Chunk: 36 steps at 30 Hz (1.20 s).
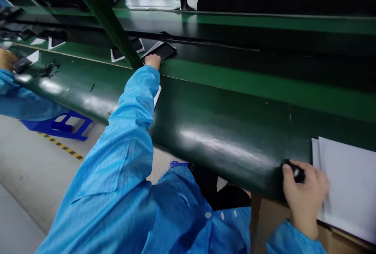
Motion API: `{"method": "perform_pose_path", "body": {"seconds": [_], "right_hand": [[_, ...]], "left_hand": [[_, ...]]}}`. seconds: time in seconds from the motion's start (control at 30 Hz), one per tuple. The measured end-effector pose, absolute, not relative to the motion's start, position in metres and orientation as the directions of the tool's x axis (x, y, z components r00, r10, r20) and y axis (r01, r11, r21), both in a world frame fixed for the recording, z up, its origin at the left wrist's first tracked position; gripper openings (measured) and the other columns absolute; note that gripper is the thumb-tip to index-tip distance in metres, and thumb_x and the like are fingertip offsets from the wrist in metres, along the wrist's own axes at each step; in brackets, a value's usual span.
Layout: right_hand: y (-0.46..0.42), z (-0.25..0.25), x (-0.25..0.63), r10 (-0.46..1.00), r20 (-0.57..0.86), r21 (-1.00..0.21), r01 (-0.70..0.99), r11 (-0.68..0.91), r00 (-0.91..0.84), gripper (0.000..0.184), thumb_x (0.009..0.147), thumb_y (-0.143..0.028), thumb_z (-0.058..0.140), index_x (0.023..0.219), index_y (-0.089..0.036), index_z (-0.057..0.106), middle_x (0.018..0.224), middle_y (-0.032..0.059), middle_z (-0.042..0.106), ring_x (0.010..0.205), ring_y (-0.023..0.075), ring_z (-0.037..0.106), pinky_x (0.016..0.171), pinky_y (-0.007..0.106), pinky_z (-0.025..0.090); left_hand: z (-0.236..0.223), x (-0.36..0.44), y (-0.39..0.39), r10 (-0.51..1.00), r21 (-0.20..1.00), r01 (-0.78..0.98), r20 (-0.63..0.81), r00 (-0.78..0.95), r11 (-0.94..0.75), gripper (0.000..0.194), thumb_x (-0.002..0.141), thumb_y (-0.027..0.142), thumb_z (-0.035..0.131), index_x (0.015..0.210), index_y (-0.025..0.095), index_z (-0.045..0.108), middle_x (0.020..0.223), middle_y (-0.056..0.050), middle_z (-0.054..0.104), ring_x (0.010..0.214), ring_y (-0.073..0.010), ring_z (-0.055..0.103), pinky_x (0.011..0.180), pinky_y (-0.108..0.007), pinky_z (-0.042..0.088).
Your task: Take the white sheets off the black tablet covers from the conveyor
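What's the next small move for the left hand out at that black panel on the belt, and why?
Probably close the fingers on the black panel and draw it back toward the table edge. The left hand is stretched out, only touching its near edge, and the panel lies tilted on its white sheet. The right hand holds a small black part near the white sheets.

The left hand [153,61] is mostly hidden behind its own blue sleeve [133,105]; only the knuckles show, so its grip on the dark flat piece [162,51] cannot be told. The right hand [304,193] covers most of a small black object [296,170], perhaps a tool. The white sheets [349,183] run off the right edge
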State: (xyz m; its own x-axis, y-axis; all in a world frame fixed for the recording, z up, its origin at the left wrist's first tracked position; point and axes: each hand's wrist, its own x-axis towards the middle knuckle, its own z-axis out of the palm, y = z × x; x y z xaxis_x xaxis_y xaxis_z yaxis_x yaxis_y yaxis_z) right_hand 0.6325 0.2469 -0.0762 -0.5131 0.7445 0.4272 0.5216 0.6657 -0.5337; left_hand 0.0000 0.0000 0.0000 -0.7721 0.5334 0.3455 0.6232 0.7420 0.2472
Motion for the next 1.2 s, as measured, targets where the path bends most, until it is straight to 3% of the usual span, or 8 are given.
{"method": "perform_pose_path", "body": {"seconds": [0.13,0.23,0.37,0.53,0.77,0.97,1.1,1.2], "right_hand": [[0.246,-0.068,0.61,0.763,0.407,-0.579,0.504,0.641,-0.502,0.022,0.089,-0.051,0.062,0.086,-0.03,0.066,0.091,0.0124,0.068,0.096,0.0404,0.066,0.093,0.063,0.05],[0.232,-0.06,0.567,0.782,0.309,-0.755,0.36,0.548,-0.542,0.027,0.088,-0.053,0.066,0.092,-0.026,0.068,0.094,0.0107,0.071,0.085,0.032,0.068,0.084,0.054,0.056],[0.209,-0.051,0.495,0.606,0.004,-0.996,0.047,0.069,-0.795,0.042,0.09,-0.061,0.074,0.111,-0.026,0.065,0.107,0.0094,0.078,0.089,0.0264,0.076,0.087,0.048,0.062],[0.199,-0.053,0.439,0.317,-0.108,-0.924,-0.022,-0.382,-0.942,0.059,0.086,-0.077,0.07,0.118,-0.029,0.056,0.117,0.008,0.078,0.097,0.0265,0.078,0.089,0.052,0.066],[0.218,-0.066,0.452,0.487,-0.051,-0.971,-0.071,-0.228,-0.872,0.049,0.074,-0.032,0.081,0.118,-0.027,0.061,0.117,0.0038,0.076,0.111,0.0257,0.073,0.102,0.048,0.063],[0.24,-0.067,0.466,0.458,-0.007,-0.989,-0.062,-0.135,-0.889,0.051,0.076,-0.039,0.081,0.122,-0.021,0.072,0.106,0.0051,0.079,0.103,0.0275,0.076,0.096,0.048,0.064],[0.245,-0.062,0.472,0.475,0.022,-0.999,-0.034,-0.018,-0.88,0.047,0.079,-0.046,0.084,0.119,-0.021,0.08,0.109,0.0066,0.08,0.109,0.0325,0.076,0.1,0.051,0.062],[0.251,-0.058,0.476,0.441,-0.005,-1.0,-0.001,-0.013,-0.897,0.047,0.08,-0.052,0.086,0.117,-0.023,0.082,0.109,0.0067,0.081,0.11,0.0348,0.076,0.098,0.053,0.063]], "left_hand": [[0.013,0.012,0.02,0.431,0.239,0.436,0.076,-0.899,0.868,0.05,0.109,0.05,0.06,0.124,0.003,0.064,0.133,-0.018,0.071,0.123,-0.0285,0.062,0.118,-0.069,0.044],[0.019,0.051,0.042,0.503,0.239,0.513,0.103,-0.858,0.825,0.044,0.113,0.045,0.051,0.138,0.009,0.056,0.146,-0.013,0.065,0.133,-0.027,0.053,0.128,-0.061,0.033],[0.018,0.155,0.066,0.698,0.2,0.725,0.194,-0.689,0.659,0.041,0.109,0.022,0.048,0.146,0.005,0.051,0.137,-0.019,0.065,0.13,-0.035,0.058,0.12,-0.056,0.037],[0.006,0.315,0.065,0.914,0.071,0.923,0.132,-0.384,0.377,0.03,0.105,0.012,0.042,0.122,0.01,0.067,0.117,-0.02,0.07,0.111,-0.0343,0.067,0.096,-0.047,0.049],[0.01,0.379,0.04,0.979,0.261,0.962,0.162,-0.122,0.077,0.042,0.106,0.043,0.056,0.141,0.021,0.06,0.127,-0.012,0.071,0.116,-0.0298,0.066,0.098,-0.043,0.053],[-0.027,0.28,0.049,0.801,0.346,0.847,0.314,-0.51,0.404,0.038,0.111,0.044,0.045,0.136,0.02,0.062,0.131,-0.015,0.067,0.122,-0.0287,0.061,0.108,-0.043,0.048],[-0.054,0.254,0.054,0.809,0.506,0.797,0.283,-0.515,0.331,0.04,0.109,0.048,0.05,0.135,0.02,0.063,0.122,-0.013,0.07,0.109,-0.0253,0.064,0.102,-0.041,0.049],[-0.055,0.255,0.054,0.787,0.703,0.68,0.291,-0.544,0.21,0.04,0.102,0.059,0.061,0.113,0.021,0.068,0.1,-0.007,0.069,0.09,-0.0202,0.062,0.088,-0.034,0.049]]}}
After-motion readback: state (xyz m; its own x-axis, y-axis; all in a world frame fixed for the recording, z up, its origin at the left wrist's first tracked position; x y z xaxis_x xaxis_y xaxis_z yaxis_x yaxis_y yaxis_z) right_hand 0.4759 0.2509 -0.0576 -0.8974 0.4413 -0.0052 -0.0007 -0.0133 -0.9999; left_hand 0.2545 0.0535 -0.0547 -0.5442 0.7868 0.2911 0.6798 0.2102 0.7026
